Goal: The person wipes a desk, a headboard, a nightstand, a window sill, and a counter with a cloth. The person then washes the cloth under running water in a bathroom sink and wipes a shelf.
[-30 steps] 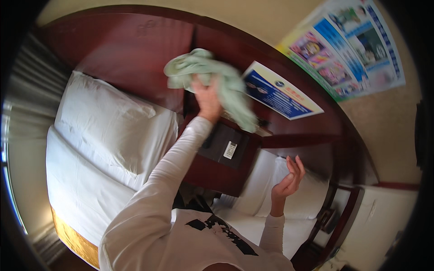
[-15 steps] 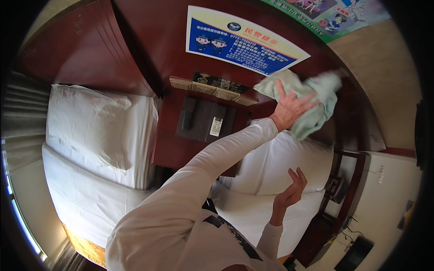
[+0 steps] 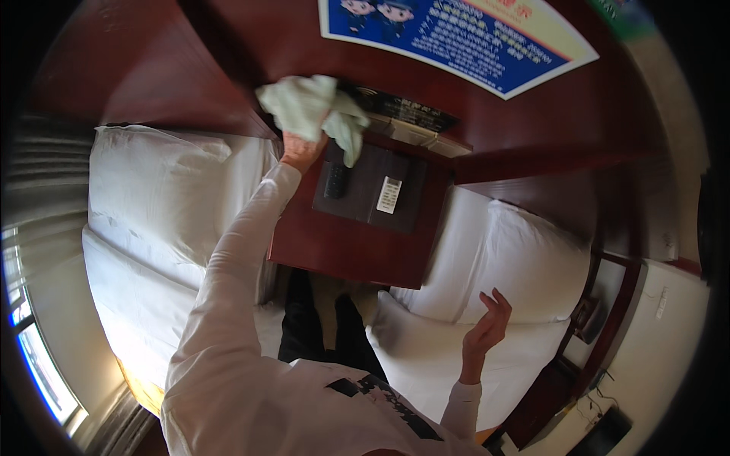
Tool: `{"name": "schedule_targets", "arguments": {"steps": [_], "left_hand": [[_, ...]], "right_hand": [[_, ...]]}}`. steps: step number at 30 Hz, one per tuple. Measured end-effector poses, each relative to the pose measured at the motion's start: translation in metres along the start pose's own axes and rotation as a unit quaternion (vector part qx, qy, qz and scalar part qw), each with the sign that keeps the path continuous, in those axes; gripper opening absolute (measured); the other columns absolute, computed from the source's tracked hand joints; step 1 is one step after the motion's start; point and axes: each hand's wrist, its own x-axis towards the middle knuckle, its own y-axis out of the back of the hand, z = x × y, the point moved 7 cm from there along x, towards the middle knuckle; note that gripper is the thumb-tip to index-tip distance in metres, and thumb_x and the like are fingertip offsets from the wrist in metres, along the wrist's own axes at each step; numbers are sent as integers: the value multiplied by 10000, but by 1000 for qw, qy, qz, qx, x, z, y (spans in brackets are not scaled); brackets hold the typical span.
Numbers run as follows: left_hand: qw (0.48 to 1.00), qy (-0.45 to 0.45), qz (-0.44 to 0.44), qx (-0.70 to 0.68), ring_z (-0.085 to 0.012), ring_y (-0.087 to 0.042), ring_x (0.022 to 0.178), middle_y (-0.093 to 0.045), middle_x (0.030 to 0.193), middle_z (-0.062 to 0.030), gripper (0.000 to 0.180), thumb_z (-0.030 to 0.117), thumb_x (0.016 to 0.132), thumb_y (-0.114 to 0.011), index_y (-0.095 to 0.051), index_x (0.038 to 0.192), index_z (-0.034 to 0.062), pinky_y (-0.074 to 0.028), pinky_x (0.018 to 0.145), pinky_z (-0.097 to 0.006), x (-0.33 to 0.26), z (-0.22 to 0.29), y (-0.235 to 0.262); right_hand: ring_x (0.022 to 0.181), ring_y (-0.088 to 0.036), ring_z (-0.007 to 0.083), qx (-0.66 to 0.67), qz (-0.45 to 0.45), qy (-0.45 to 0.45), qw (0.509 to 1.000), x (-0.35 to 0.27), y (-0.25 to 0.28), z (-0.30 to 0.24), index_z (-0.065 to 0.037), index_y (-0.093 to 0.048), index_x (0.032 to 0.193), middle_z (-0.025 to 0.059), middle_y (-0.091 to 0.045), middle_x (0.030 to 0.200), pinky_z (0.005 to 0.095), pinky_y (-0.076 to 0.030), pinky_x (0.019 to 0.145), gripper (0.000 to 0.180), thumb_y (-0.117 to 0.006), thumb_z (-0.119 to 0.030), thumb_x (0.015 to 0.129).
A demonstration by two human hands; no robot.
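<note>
A pale green cloth (image 3: 300,106) is bunched in my left hand (image 3: 303,150), whose fingers are mostly hidden behind its folds. The cloth lies at the left rear of the dark red nightstand (image 3: 334,247), against the wood panel and beside the black sign (image 3: 411,110). Just in front of it is a black folder-like mat (image 3: 365,201) carrying a dark remote control (image 3: 335,181) and a small white card (image 3: 388,195). My right hand (image 3: 487,330) is raised over the right bed, fingers loosely bent and apart, holding nothing.
White-covered beds flank the nightstand, the left bed (image 3: 137,258) and the right bed (image 3: 525,266), each with a pillow. A blue poster (image 3: 456,45) is on the dark red headboard panel. At the far right stands a dark wood shelf unit (image 3: 544,403). A grey curtain (image 3: 49,182) hangs at the left.
My left hand has swept the cloth leftward and down, from below the poster's right end to the nightstand's left rear. My right hand stays raised. The view has shifted, showing my legs.
</note>
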Motion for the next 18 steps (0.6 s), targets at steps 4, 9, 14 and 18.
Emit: {"name": "schedule_targets", "arguments": {"steps": [4, 9, 14, 18], "left_hand": [[979, 194, -54, 9, -327, -424, 1186, -440, 1260, -211, 532, 214, 830, -609, -421, 1316, 106, -331, 978, -508, -11, 44, -31], [979, 64, -13, -195, -421, -501, 994, -566, 991, -198, 618, 101, 679, -624, -513, 1281, 179, -412, 839, -518, -2, 202, -47], [923, 62, -270, -267, -428, -316, 1279, -318, 1401, -192, 668, 227, 778, -653, -392, 1360, 28, -195, 1080, -537, -78, 322, -131], [931, 84, -300, -188, -444, -272, 1284, -340, 1344, -240, 713, 352, 691, -733, -433, 1228, -9, -187, 1073, -540, -92, 333, -191]], "right_hand": [[1018, -574, 317, -4, -32, -71, 997, -41, -11, 22, 22, -622, 928, 133, -647, 950, 392, -457, 831, 336, -331, -137, 982], [1023, -571, 318, -32, -24, -110, 993, -67, 0, 43, 19, -622, 930, 137, -646, 956, 394, -462, 833, 321, -342, -130, 983], [996, -573, 333, -55, -1, -161, 985, -112, 22, 66, 39, -632, 957, 174, -635, 965, 404, -478, 803, 314, -354, -106, 965], [1008, -576, 318, -80, -20, -206, 975, -151, 30, 86, 23, -623, 943, 150, -642, 947, 401, -466, 836, 336, -327, -129, 985]]}}
